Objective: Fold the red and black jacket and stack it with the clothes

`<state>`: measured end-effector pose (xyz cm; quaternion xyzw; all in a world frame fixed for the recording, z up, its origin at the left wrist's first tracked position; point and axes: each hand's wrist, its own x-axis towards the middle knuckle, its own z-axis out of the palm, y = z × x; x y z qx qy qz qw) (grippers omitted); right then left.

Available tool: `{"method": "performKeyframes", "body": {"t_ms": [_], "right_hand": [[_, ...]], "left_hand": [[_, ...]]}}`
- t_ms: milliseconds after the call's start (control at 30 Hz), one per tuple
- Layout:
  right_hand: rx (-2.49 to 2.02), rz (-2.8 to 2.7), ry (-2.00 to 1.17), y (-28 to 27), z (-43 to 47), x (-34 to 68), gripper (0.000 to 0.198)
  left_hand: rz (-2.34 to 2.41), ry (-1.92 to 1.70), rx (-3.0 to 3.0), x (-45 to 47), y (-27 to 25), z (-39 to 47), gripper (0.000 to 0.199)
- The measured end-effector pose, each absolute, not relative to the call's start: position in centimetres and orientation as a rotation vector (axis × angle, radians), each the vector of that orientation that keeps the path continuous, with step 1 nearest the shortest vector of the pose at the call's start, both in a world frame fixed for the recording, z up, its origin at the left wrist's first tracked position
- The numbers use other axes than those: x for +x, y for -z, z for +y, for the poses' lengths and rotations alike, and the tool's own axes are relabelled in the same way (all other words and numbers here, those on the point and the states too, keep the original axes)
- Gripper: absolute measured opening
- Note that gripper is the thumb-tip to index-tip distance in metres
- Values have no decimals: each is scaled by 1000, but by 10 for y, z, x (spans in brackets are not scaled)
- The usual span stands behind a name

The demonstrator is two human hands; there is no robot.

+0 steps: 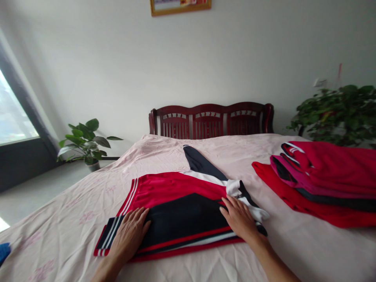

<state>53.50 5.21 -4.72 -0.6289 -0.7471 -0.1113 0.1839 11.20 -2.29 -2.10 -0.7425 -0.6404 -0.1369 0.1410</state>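
Pale pink cloth, printed with faint flower sprigs and rucked into soft creases, covers the bed [73, 211] before me. On it, at the middle of my dial, lies a red, navy and white jacket [182, 217], partly folded, its striped edge at nine o'clock, one navy sleeve [202, 162] pointing toward eleven. My left hand [131, 225] rests on its near left part, fingers laid together with the thumb a little apart; my right hand [241, 219] lies at the other end beside crumpled white cloth, fingers loosely spread. Both press down with palms lowered, gripping nothing that I can see. At between two and three o'clock a pile of clothes [331, 176], mostly red with a dark layer, sits on the bed, well apart from the jacket. A scrap of something blue [4, 251] shows at the edge toward nine. At twelve stands a dark red wooden headboard [209, 109] with slatted panels, against a plain pale wall [117, 58], where a gold-framed picture [182, 13] is cut off above. A potted plant [86, 139] stands on the grey floor [63, 178] at ten, near a bright window [14, 109]; a bushier plant [337, 113] fills two o'clock, below a socket [320, 82].
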Motion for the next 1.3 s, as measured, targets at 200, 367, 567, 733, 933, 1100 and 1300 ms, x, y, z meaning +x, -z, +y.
{"method": "performKeyframes", "body": {"t_ms": [200, 367, 567, 733, 933, 1100, 1300], "right_hand": [[-1790, -2112, 298, 45, 51, 534, 50], [-1805, -2124, 304, 44, 51, 534, 51], [-1799, -2125, 287, 45, 52, 534, 51], [-1800, -2104, 272, 46, 52, 534, 50], [-1811, -2116, 287, 46, 52, 534, 51], [-1799, -2116, 304, 48, 53, 535, 51], [-1782, -2112, 331, 49, 53, 535, 50]], "left_hand": [[-1852, 388, -2153, 112, 21, -23, 45], [-1851, 384, -2155, 113, 20, -23, 45], [-1856, 389, -2155, 113, 20, -23, 45], [-1869, 376, -2157, 113, 19, -23, 45], [-1896, 320, -2153, 115, 16, -23, 45], [-1876, 327, -2148, 113, 18, -23, 46], [-1861, 384, -2152, 112, 21, -22, 45]]}}
